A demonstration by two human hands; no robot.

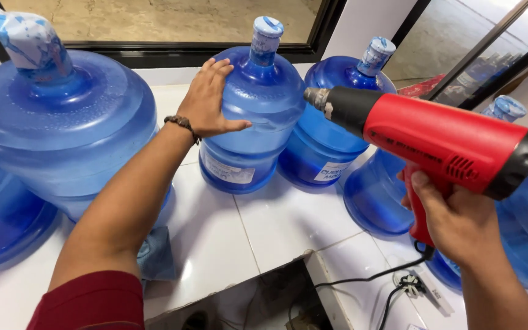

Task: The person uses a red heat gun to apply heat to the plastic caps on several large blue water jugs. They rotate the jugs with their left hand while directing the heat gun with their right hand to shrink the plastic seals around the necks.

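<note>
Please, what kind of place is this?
Probably a small water refilling shop. Several big blue water bottles with wrapped caps stand on a white tiled counter, and the right hand holds a red heat gun, while the left hand steadies one bottle.

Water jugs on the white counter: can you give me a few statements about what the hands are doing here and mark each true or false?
1. The left hand rests flat on the side of a blue water jug. True.
2. The right hand holds a green drill. False: it grips a red heat gun with a black nozzle.
3. The jug's neck carries a wrapped cap. True.
4. The heat gun is cordless. False: a black cord trails from its handle.
</note>
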